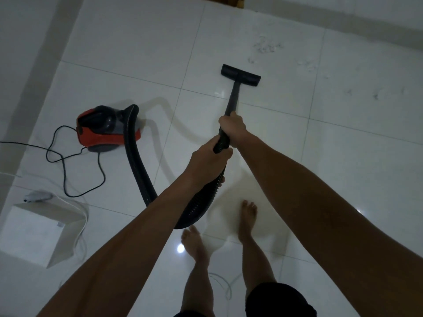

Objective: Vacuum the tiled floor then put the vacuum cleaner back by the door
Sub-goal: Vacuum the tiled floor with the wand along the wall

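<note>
While you stand barefoot on the glossy white tiled floor [251, 37], both of your hands wrap round the vacuum's black tube. Your right hand [232, 125] sits further forward, its fingers curled tightly about the place where the smooth, rigid wand [233, 97] meets the ribbed hose [137, 161]. Your left hand [207, 160] grips just behind it, fingers closed round the corrugated hose, the thumb lying over the top. The two hands are nearly touching.

From your right hand the straight wand runs forward and down to the flat, rectangular floor head [240, 75], which rests on a tile just short of a scatter of pale crumbs and dark specks [267, 48] to its right.

Behind your left hand the hose drops in a deep loop near your feet, then arches up to the vacuum cleaner [105, 129], a rounded red and black plastic body sitting on the floor well to your left. Its thin black power cord [64, 156] lies in loose loops beside it. Nearer you on that side stands a white box [43, 234], with a small grey gadget [37, 196] and a white cable [83, 216] at its edge.
</note>
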